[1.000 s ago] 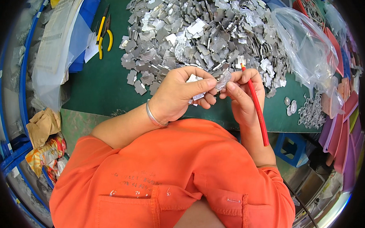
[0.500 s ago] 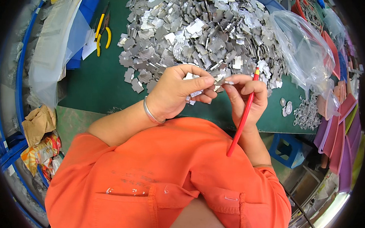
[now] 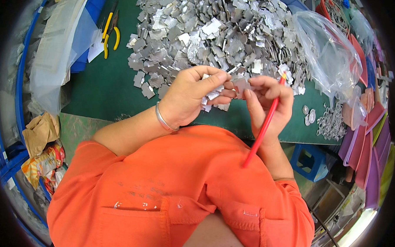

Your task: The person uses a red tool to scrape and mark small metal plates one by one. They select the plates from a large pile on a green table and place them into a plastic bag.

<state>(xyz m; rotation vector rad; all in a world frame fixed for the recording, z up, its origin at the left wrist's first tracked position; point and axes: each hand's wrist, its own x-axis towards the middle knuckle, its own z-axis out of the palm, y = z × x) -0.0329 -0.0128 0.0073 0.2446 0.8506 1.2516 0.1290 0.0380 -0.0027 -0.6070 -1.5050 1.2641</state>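
Note:
Several small silvery metal pieces (image 3: 214, 93) lie gathered in my left hand (image 3: 192, 91), its fingers curled round them. Between the thumb and fingers of my right hand (image 3: 270, 101) is one flat grey metal piece (image 3: 241, 87), its face turned up beside my left fingertips. A red pencil (image 3: 263, 127) is also tucked in the right hand, slanting down toward my orange shirt. Just beyond both hands rises a big pile of similar metal pieces (image 3: 216, 35) on the green table (image 3: 96, 101).
Yellow-handled pliers (image 3: 112, 37) lie at the far left, near papers in a plastic sleeve (image 3: 58, 54). To the right are a clear plastic bag (image 3: 327, 53), small metal rings (image 3: 330, 123) and round metal discs (image 3: 309, 115). A blue stool (image 3: 309, 161) stands below the table edge.
My hands have moved slightly apart. The piece in the right hand has turned from nearly edge-on to face up. The left hand still holds its batch.

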